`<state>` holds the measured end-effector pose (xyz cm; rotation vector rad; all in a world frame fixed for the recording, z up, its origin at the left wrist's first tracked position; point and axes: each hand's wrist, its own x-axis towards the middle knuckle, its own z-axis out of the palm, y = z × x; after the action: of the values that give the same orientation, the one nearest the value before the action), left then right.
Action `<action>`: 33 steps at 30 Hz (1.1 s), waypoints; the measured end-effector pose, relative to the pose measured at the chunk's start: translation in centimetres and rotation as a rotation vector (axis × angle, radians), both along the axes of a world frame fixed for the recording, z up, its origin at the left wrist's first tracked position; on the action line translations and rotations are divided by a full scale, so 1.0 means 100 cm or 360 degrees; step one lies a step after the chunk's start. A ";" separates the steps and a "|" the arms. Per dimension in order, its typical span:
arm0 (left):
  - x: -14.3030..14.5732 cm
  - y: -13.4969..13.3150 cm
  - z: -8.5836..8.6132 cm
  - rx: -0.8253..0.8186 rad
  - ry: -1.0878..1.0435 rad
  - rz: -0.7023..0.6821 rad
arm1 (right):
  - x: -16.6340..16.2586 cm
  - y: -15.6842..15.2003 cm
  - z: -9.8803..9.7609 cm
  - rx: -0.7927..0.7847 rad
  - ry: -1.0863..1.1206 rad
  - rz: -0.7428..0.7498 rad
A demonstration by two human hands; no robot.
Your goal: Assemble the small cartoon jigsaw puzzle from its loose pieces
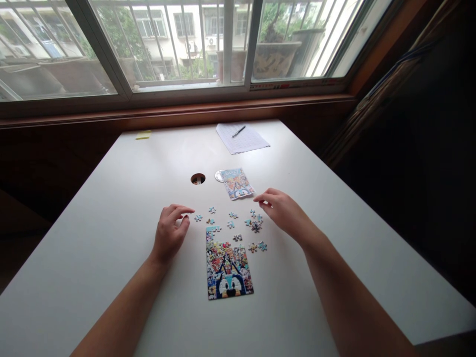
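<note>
L hand [171, 232] is spread nr loose puzzle pcs [198, 217]; R hand [281, 207] is nr pic sheet [238, 183], grip cannot be told.

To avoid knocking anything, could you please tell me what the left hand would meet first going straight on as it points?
Most likely the nearest loose puzzle piece, just past the left hand, though the hand's height is unclear.
</note>
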<state>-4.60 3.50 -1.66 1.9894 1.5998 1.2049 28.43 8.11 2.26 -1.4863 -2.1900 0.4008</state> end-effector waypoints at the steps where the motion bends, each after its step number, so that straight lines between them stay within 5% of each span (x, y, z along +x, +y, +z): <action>1: 0.000 0.000 0.000 -0.0005 -0.0003 0.0002 | 0.004 0.001 -0.001 -0.0012 -0.0004 -0.0020; 16: 0.002 0.000 0.004 -0.0018 -0.0014 -0.0006 | 0.003 0.003 -0.010 -0.0262 -0.0071 0.0150; 33: 0.001 0.000 0.002 -0.0048 0.0018 -0.0065 | -0.030 -0.002 -0.017 -0.0163 -0.0012 0.0179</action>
<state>-4.54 3.47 -1.45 2.0038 1.5655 1.1499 25.48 7.93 0.57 -1.4222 -2.2967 0.5531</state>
